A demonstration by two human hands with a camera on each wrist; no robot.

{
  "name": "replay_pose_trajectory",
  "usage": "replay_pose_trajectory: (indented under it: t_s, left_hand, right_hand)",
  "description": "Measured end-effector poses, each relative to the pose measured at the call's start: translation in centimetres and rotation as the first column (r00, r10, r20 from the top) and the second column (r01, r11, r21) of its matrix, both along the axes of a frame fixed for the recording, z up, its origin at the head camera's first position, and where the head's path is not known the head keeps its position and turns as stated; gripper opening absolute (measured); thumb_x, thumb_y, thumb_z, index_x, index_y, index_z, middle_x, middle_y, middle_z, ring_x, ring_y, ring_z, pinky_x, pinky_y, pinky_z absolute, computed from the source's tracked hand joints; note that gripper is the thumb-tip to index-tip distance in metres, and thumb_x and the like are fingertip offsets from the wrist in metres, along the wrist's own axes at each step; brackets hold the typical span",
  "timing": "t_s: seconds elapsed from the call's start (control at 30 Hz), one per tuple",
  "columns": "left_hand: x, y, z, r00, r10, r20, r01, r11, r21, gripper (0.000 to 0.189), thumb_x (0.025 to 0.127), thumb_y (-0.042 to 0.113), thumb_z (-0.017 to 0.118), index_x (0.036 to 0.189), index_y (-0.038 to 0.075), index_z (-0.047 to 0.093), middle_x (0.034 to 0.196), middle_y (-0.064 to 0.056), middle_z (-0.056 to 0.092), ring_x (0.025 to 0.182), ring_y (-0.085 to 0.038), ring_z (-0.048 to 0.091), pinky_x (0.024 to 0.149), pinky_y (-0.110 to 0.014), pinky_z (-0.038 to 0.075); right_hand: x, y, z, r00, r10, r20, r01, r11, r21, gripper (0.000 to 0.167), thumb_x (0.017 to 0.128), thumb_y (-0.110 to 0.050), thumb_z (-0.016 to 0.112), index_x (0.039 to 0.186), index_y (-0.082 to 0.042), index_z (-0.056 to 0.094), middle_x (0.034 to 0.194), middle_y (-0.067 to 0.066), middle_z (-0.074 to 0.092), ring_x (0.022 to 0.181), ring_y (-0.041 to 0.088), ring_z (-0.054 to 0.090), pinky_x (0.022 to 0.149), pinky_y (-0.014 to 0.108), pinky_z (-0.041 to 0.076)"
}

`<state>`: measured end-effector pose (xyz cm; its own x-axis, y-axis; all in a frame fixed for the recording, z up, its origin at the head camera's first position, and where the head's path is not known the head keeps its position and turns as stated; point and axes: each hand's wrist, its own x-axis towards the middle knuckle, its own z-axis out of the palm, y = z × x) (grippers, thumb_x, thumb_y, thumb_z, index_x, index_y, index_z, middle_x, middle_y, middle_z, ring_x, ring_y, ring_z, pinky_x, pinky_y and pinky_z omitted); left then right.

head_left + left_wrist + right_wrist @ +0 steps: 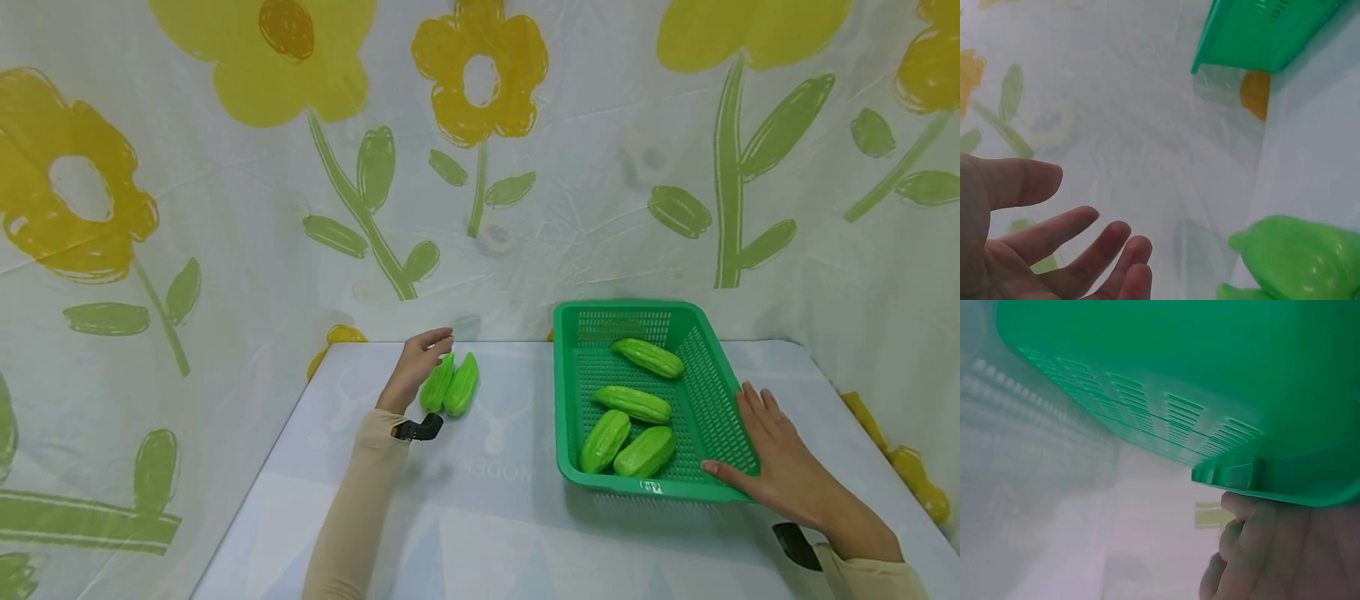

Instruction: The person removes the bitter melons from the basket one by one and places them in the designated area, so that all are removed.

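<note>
My left hand (416,367) is held beside two light-green ribbed bitter melons (461,385) lying side by side on the table. In the left wrist view its fingers (1100,253) are loosely bent and hold nothing, and the melons (1300,256) show at lower right. A green plastic basket (566,375) stands on the right with several bitter melons (632,404) in it. My right hand (787,458) holds the basket's near right corner, thumb over the rim and fingers along the outside. In the right wrist view, the fingers (1254,544) lie just under the rim and the thumb is hidden.
The table (480,517) has a pale patterned cover. Behind it and at both sides hangs a whitish curtain (585,217) printed with yellow flowers. The basket's slotted side wall (1147,406) fills much of the right wrist view.
</note>
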<state>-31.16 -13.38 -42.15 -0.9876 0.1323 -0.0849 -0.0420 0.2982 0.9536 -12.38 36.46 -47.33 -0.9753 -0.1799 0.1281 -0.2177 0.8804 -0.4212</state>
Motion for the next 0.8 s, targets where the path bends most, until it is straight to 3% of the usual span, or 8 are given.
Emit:
replay_pose_trajectory:
  t_s: [0.27,0.53,0.8]
  left_hand:
    - [0.4,1.6,1.5,0.997,-0.077,-0.029,0.077,0.997,0.007,0.045,0.109,0.025,0.054,0.149,0.004,0.054,0.155,-0.017,0.053,0.142,-0.036,0.051,0.121,-0.054,0.040]
    - [0.4,3.6,3.1,0.986,-0.146,-0.076,0.148,0.989,0.018,0.045,0.108,0.026,0.056,0.148,0.006,0.056,0.151,-0.015,0.057,0.140,-0.033,0.054,0.120,-0.049,0.042]
    - [0.5,6.7,5.3,0.970,-0.211,-0.120,0.217,0.976,0.034,0.045,0.108,0.028,0.057,0.148,0.008,0.056,0.150,-0.015,0.059,0.137,-0.031,0.058,0.121,-0.046,0.043]
  right_hand:
    - [-0.1,0.0,0.0,1.000,-0.003,-0.015,0.004,0.998,0.057,0.114,0.094,-0.050,0.067,0.162,0.007,-0.004,0.170,0.030,-0.011,0.157,0.038,-0.027,0.121,0.045,-0.031]
    - [-0.1,0.0,0.1,1.000,-0.016,-0.010,0.016,0.997,0.075,0.115,0.094,-0.052,0.067,0.162,0.009,-0.003,0.169,0.034,-0.009,0.157,0.040,-0.026,0.123,0.051,-0.028]
    - [-0.1,-0.1,0.2,1.000,-0.019,-0.009,0.020,0.997,0.075,0.115,0.094,-0.053,0.066,0.162,0.009,-0.003,0.169,0.035,-0.007,0.157,0.041,-0.026,0.124,0.053,-0.027]
